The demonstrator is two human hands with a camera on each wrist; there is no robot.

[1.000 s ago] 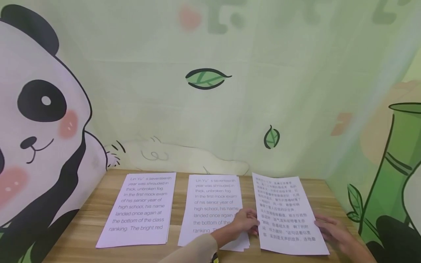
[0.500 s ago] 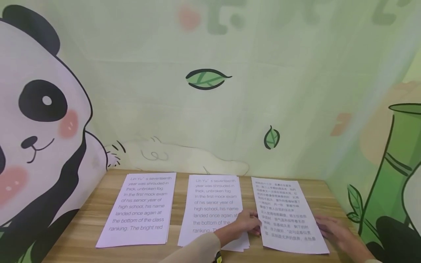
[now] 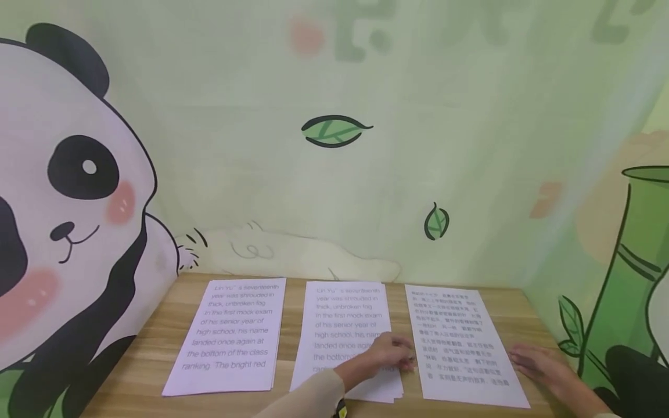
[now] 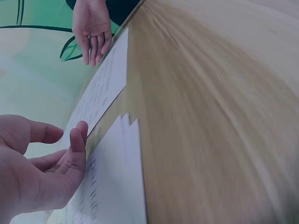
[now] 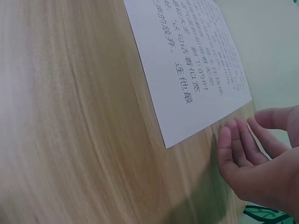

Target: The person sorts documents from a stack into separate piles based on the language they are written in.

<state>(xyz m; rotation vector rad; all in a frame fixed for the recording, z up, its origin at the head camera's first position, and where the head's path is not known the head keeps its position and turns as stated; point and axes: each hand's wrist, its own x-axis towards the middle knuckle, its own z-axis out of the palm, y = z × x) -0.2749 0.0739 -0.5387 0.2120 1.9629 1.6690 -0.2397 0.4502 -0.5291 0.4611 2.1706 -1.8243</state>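
Left hand: one, bare (image 3: 392,353); fingers loosely bent with space between them, nothing held; set across the lower right part of the middle stack, fingertips toward the neighbouring sheet; contact with the paper cannot be told
Right hand: one, bare (image 3: 540,366); fingers relaxed and slightly bent, nothing held; just beside the right edge of the Chinese-print sheet, palm side turned toward it
Chinese-print sheet: white, dark characters (image 3: 465,342); lying flat between the two hands, to the right of the left hand and to the left of the right hand; one sheet or several, cannot be told
Middle stack: white sheets, large English print opening "Lin Yu's seventeenth" (image 3: 340,319); partly under the view of the left hand and reaching away beyond it; near right corners fanned out, several edges showing
Left stack: white sheets, the same English print (image 3: 227,337); well to the left of the left hand, apart from the middle stack
Sleeve: pale beige (image 3: 308,395); on the left forearm, behind the left hand
Table: wood grain (image 3: 136,371); below both hands, bearing all the paper
Backdrop: pale green cloth (image 3: 235,145); beyond both hands, with printed panda far left of the left hand (image 3: 78,209) and printed bamboo right of the right hand (image 3: 614,284)
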